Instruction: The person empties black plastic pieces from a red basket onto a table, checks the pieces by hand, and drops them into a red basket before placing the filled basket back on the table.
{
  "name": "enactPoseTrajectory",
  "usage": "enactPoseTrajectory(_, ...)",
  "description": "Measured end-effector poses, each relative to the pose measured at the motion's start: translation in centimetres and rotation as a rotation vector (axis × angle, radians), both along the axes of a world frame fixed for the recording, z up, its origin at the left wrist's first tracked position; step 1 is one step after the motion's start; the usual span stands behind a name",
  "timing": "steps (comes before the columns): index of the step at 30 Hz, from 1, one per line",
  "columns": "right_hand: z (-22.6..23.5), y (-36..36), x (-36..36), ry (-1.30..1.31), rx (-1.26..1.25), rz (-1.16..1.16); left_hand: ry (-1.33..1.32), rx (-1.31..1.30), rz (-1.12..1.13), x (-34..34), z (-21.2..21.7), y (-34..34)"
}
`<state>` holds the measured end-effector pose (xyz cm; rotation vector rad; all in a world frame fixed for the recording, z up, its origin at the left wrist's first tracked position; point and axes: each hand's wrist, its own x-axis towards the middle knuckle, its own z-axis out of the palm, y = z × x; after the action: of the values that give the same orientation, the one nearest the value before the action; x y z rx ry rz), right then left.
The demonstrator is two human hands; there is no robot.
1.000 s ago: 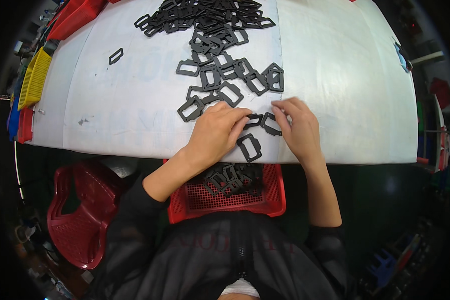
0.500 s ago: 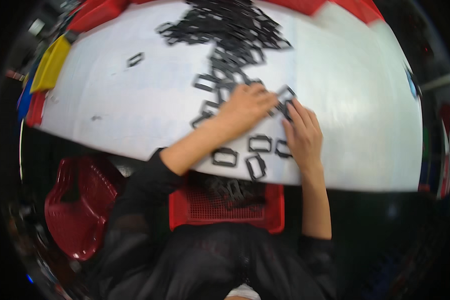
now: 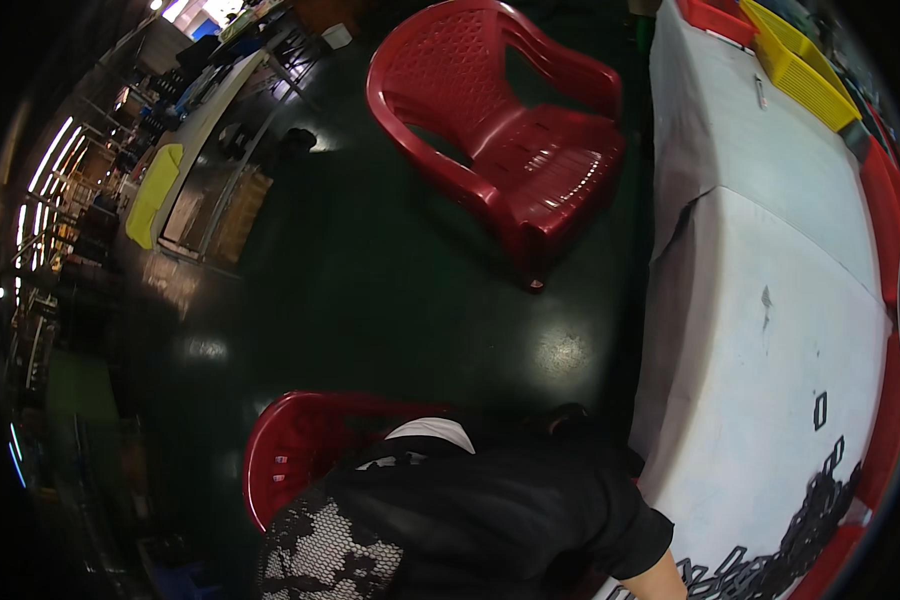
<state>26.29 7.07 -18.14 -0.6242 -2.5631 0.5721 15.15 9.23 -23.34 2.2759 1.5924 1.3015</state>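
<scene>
My left arm, in a short black sleeve (image 3: 625,520), comes in at the lower edge. Only a strip of bare left forearm (image 3: 658,580) shows beside the table, and the hand is cut off below the picture. My right hand is out of view. Nearest to the forearm lie several loose black rectangular frames (image 3: 735,565), at the table's lower end. They run into a heap of the same black frames (image 3: 818,510) along the table's right side. One single black frame (image 3: 821,411) lies apart on the white surface.
The white-covered table (image 3: 760,250) runs up the right side, with a yellow basket (image 3: 800,75) and red bins (image 3: 880,200) along its far edge. A red plastic armchair (image 3: 510,130) stands on the dark floor; another red chair (image 3: 280,470) is behind me. A workbench (image 3: 205,120) stands further left.
The view has swung far to the left, off the work area. Both hands, on the black frames before, have left the picture. The floor, the chairs and the table's left end now show.
</scene>
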Motion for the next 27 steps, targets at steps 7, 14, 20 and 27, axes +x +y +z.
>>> enactPoseTrajectory(7, -0.8, -0.2, -3.9, -0.038, -0.014, 0.198, -0.074, -0.076, 0.043, -1.2, 0.9, -1.4)
enactPoseTrajectory(14, -1.3, 0.5, -5.3, -0.059, -0.025, 0.272, -0.108, -0.14, 0.06, -1.4, 0.8, -1.7)
enactPoseTrajectory(20, -1.7, 1.3, -5.7, -0.07, -0.052, 0.324, -0.124, -0.205, 0.068, -0.9, 0.6, -2.2)
enactPoseTrajectory(27, -0.9, 6.1, -4.1, -0.085, -0.024, 0.32, -0.15, -0.247, 0.024, 0.5, 1.8, -2.2)
